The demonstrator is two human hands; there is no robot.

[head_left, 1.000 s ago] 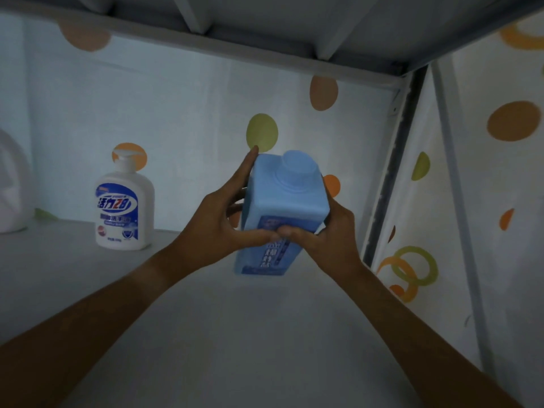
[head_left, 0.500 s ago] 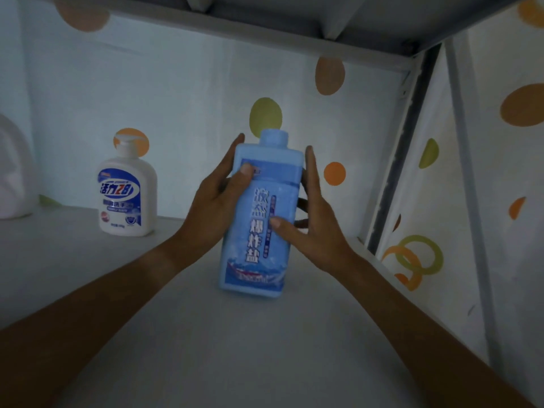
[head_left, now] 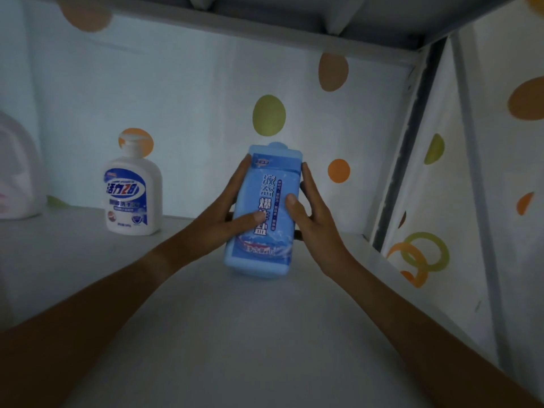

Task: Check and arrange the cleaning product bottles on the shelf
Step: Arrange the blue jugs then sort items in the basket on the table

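The blue bottle [head_left: 266,207] stands upright on the shelf [head_left: 265,334], right of centre, label facing the viewer. This orientation suits a label check and a front-facing arrangement, in my judgement. Whether its base is fully seated on the shelf cannot be confirmed.

The left hand [head_left: 226,213] grips the bottle's left side, fingers reaching up the edge and thumb laid across the label. The right hand [head_left: 312,216] grips the right side, fingers extended along the edge and thumb pressed on the label front. The bottle lies directly between the two hands, in contact with both. The two-sided hold appears meant to steady and square the bottle.

A white pump bottle [head_left: 134,195] stands upright well to the left, near the spotted back wall [head_left: 191,98], label forward. A pale jug [head_left: 16,172] sits at the far left edge, partly out of view.
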